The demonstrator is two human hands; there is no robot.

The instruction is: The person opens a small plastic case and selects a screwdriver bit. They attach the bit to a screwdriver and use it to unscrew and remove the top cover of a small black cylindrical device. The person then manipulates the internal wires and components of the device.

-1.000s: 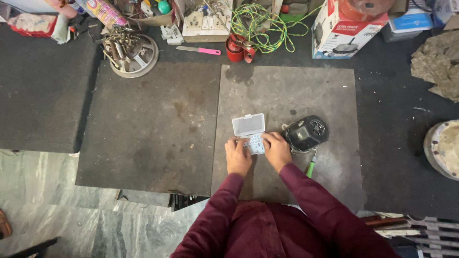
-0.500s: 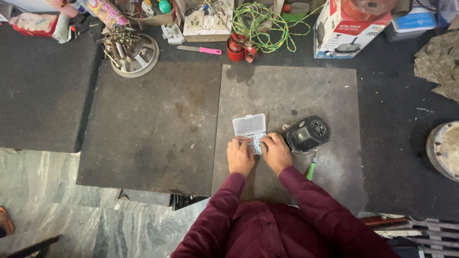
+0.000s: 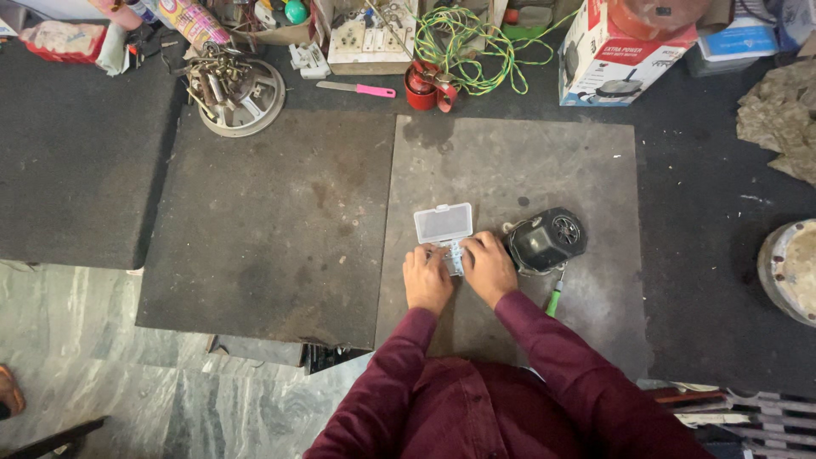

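A small clear plastic box point(image 3: 444, 229) lies open on a grey floor mat point(image 3: 510, 161), its lid flipped up away from me. My left hand point(image 3: 426, 279) and my right hand point(image 3: 488, 268) rest on either side of the box's lower half, fingers on it. The box's contents are too small to make out. A black electric motor point(image 3: 545, 240) sits just right of my right hand, and a green-handled screwdriver point(image 3: 553, 297) lies below it.
A second dark mat point(image 3: 255, 212) lies to the left. Along the far edge sit a round metal part point(image 3: 235, 89), a pink-handled knife point(image 3: 357, 87), a red can point(image 3: 421, 87), green and yellow wire point(image 3: 463, 38) and a cardboard box point(image 3: 625, 47). A round pot point(image 3: 790, 268) is at right.
Both hands stay on the small box, with only slight finger shifts. The view has drifted a little.
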